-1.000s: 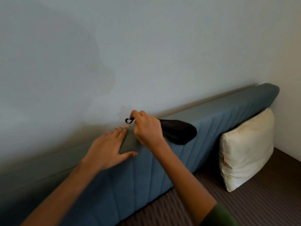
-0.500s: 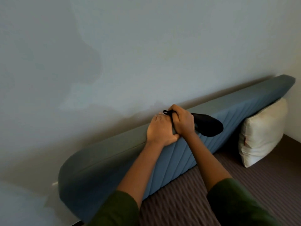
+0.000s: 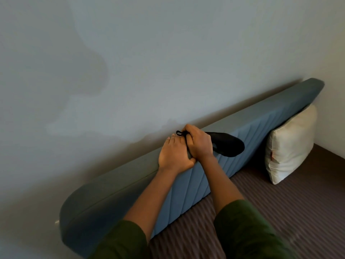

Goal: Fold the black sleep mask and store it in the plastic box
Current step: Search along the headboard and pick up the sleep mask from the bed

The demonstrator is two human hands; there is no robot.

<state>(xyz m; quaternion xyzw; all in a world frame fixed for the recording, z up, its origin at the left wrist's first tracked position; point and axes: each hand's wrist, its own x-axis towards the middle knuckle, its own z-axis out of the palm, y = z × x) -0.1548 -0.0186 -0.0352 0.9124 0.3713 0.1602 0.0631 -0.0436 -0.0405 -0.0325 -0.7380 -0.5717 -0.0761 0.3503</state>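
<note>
The black sleep mask (image 3: 226, 145) lies on the top edge of the blue padded headboard (image 3: 261, 120). My right hand (image 3: 198, 143) is closed around its left end, and a small loop of black strap (image 3: 179, 133) sticks out past the fingers. My left hand (image 3: 173, 155) rests flat on the headboard, pressed against the right hand, its fingertips near the strap loop. Whether it grips the strap I cannot tell. No plastic box is in view.
A pale grey wall (image 3: 168, 53) rises right behind the headboard. A cream pillow (image 3: 291, 144) leans against the headboard at the right. The brown ribbed bedcover (image 3: 280, 193) spreads below.
The view has pulled back and shifted left, showing more of the headboard. My left hand has slid up against my right hand; the right hand keeps hold of the mask's end.
</note>
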